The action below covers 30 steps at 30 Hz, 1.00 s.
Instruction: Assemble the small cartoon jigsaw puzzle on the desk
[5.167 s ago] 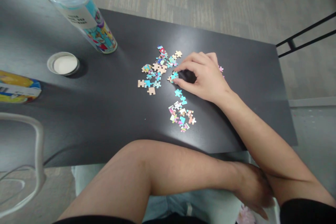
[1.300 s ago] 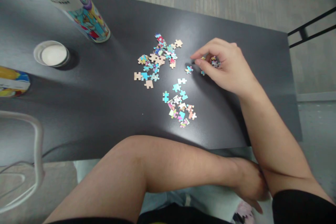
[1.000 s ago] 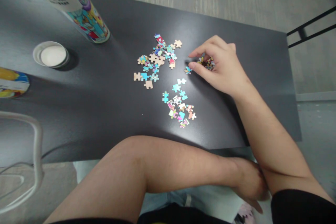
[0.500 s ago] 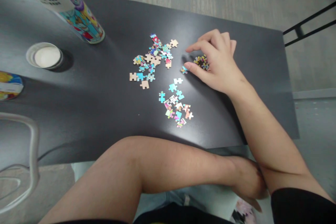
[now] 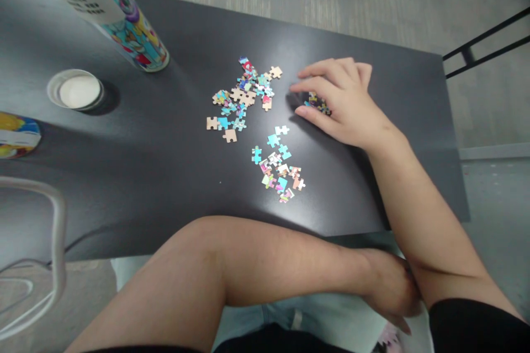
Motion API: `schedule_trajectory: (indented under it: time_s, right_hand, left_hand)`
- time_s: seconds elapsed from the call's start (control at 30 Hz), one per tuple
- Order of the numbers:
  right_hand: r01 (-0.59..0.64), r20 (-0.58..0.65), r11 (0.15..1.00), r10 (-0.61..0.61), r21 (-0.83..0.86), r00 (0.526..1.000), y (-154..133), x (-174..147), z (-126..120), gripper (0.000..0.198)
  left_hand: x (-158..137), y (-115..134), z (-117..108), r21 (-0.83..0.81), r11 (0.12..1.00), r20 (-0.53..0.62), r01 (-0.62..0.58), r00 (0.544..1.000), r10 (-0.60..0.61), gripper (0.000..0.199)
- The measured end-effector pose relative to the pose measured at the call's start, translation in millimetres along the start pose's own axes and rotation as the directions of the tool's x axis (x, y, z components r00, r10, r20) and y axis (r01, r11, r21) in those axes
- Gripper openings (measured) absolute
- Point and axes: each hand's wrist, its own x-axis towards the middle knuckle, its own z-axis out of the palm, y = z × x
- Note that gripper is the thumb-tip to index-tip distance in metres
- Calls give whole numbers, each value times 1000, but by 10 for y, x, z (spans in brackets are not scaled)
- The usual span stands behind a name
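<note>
My right hand (image 5: 345, 102) is held over the right side of the dark table, fingers bent but apart, thumb separate, with nothing gripped. Beneath it, partly hidden by the palm, lies a small cluster of yellow and dark puzzle pieces (image 5: 318, 103). A blue-edged piece (image 5: 307, 103) sits at the left of that cluster, between thumb and fingers. My left hand (image 5: 391, 281) rests by my right elbow below the table edge; one stretched finger shows, the others are mostly hidden. To the left spreads a heap of mixed puzzle pieces (image 5: 243, 96), some face down. Nearer me are loose blue and pink pieces (image 5: 282, 169).
A tall printed tube (image 5: 132, 27) stands at the far left of the table (image 5: 174, 165). Beside it are a round open lid (image 5: 77, 90) and another printed cylinder (image 5: 16, 135). A pale curved tube (image 5: 58, 237) and a thin cable are at the lower left.
The blue-edged piece by my right thumb has shifted right, up to the cluster under my hand. My right fingers have come lower and closer to the thumb. The left arm stays put.
</note>
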Motion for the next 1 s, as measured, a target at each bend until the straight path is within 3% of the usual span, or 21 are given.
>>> schedule_trajectory:
  time_s: [0.07,0.1,0.2,0.43,0.57,0.7,0.87,1.0]
  right_hand:
    - [72,42,997,-73,16,996,-136,14,56,51]
    - [85,64,996,-86,18,994,-195,20,73,53]
    - [68,115,998,-69,13,991,-289,27,67,52]
    - [78,61,996,-81,38,995,-289,35,24,46]
    - [92,94,996,-93,20,991,-290,51,25,51]
    - [29,98,1000,-28,-10,995,-224,55,-85,53]
    - [-91,101,995,94,-37,990,-201,72,-134,37]
    - [-70,97,997,74,-36,993,-255,89,-74,42]
  left_hand:
    - [-12,-3,7,-12,980,106,-196,975,197,42]
    - [-16,-8,19,-6,979,117,-202,973,201,43]
    - [-19,-15,73,-8,986,117,-167,979,167,45]
    - [-21,38,122,-47,996,37,-80,996,82,65]
    - [-37,64,-109,-115,992,213,-59,974,82,69]
    - [-48,78,-260,-77,995,260,-65,962,83,73]
    - [-39,42,-150,-59,992,206,-110,971,120,64]
    - [-12,10,-30,-55,992,153,-116,980,124,61]
